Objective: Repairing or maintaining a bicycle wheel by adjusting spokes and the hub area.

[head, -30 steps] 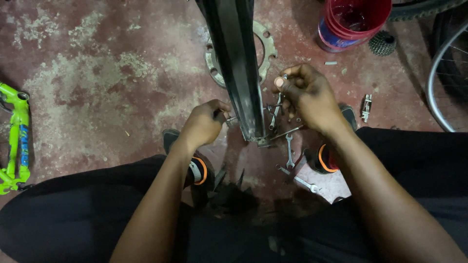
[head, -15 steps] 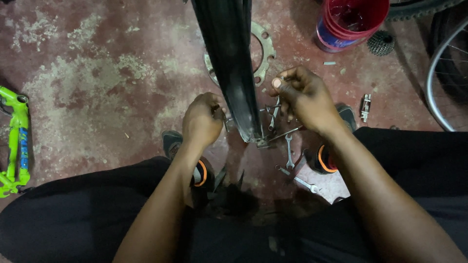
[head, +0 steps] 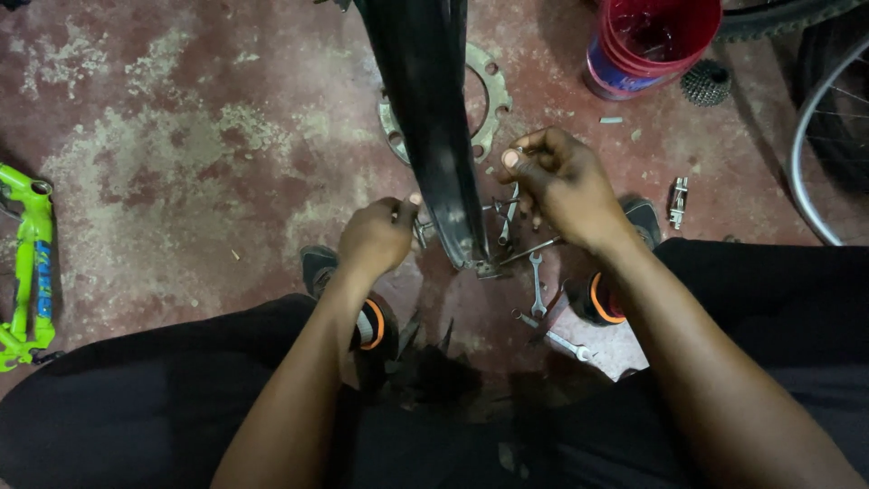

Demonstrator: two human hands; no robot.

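A black bicycle wheel with its tyre (head: 430, 136) stands upright on the floor between my knees, seen edge-on. My left hand (head: 378, 237) is closed on a small metal tool at the left side of the hub. My right hand (head: 559, 181) grips a metal wrench (head: 509, 217) on the right side of the hub, thumb up. The axle itself is mostly hidden behind the tyre.
Loose wrenches (head: 536, 285) lie on the red concrete floor by my right shoe. A metal chainring (head: 484, 100) lies behind the wheel. A red bucket (head: 652, 41), a cassette (head: 704, 83) and another wheel rim (head: 810, 154) are at the upper right. A green bike frame (head: 27, 263) lies at left.
The wheel has shifted slightly left in view. My left hand has moved a little down and away from the tyre; my right hand stays at the hub.
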